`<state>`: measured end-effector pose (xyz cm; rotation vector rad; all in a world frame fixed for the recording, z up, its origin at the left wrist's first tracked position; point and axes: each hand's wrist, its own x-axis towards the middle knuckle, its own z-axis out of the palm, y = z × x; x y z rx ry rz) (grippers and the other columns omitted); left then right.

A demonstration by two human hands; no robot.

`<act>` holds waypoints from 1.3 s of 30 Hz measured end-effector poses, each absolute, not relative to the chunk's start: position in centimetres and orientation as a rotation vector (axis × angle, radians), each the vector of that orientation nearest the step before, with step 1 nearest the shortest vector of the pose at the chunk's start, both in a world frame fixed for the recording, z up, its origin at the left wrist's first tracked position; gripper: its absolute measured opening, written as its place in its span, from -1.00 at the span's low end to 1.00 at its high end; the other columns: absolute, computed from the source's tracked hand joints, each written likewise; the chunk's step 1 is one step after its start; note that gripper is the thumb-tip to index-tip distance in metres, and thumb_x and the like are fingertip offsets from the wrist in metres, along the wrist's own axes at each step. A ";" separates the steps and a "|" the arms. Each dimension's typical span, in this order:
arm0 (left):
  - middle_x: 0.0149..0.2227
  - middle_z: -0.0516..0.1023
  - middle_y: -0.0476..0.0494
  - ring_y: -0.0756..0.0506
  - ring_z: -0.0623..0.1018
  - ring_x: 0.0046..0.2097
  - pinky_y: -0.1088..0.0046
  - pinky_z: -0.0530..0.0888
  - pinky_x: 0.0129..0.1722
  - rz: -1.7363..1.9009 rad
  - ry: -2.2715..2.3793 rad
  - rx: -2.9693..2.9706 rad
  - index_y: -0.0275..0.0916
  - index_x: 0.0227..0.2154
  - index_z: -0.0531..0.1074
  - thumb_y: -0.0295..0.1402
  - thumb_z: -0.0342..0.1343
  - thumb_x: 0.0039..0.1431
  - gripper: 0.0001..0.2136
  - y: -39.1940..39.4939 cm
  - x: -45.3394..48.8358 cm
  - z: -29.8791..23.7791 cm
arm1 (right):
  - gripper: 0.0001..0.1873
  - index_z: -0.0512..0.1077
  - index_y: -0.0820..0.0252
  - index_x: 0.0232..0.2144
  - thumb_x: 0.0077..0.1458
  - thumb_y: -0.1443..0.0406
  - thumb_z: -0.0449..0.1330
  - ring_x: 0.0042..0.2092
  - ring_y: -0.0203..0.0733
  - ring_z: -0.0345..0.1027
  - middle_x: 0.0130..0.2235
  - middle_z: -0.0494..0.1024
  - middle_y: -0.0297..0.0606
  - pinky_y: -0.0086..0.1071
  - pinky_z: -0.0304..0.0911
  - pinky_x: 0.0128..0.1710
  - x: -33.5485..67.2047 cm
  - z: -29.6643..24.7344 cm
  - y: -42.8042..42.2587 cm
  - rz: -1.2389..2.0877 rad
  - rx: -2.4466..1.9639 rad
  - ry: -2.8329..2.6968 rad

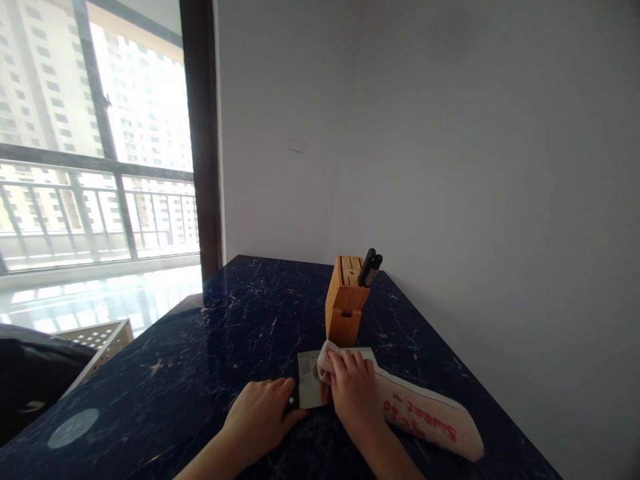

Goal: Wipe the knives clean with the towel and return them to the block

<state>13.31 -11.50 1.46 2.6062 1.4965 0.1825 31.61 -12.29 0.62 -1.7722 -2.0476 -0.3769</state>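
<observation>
My left hand (pixel 257 417) grips the dark handle of a cleaver (pixel 310 380), whose wide rectangular steel blade lies flat on the counter pointing away from me. My right hand (pixel 353 393) presses a white cloth (pixel 425 417) with red lettering onto the blade's far part. The cloth's long end trails toward the lower right, and part of the blade is hidden under it. Most of the handle is covered by my left fingers.
A bamboo knife block (pixel 344 300) holding black-handled knives (pixel 370 267) stands just beyond the blade on the dark blue marble counter (pixel 200 353). A wall (pixel 450 167) runs along the counter's right side. Dark fabric (pixel 30 380) and a perforated metal panel (pixel 95 343) sit beyond the left edge.
</observation>
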 end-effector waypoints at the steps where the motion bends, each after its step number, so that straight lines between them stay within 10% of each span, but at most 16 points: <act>1: -0.30 0.51 -0.15 -0.20 0.50 -0.22 0.33 0.34 -0.27 0.192 1.489 2.617 -0.16 -0.29 0.36 -0.02 -0.18 0.12 -0.64 -11.5 13.3 1.4 | -0.64 0.27 0.03 -0.04 0.09 0.39 0.01 -0.17 -0.14 0.16 -0.20 0.39 -0.27 -0.28 -0.04 -0.21 31.0 0.7 -12.5 -0.351 -1.722 -2.086; 39: -0.32 0.50 -0.14 -0.19 0.51 -0.25 0.35 0.35 -0.30 0.211 1.461 2.656 -0.18 -0.30 0.36 0.00 -0.22 0.14 -0.61 -11.4 13.0 1.0 | -0.66 0.27 -0.05 -0.06 0.09 0.31 0.05 -0.16 -0.16 0.16 -0.19 0.40 -0.33 -0.28 -0.08 -0.16 31.2 1.5 -13.4 -0.189 -1.559 -2.205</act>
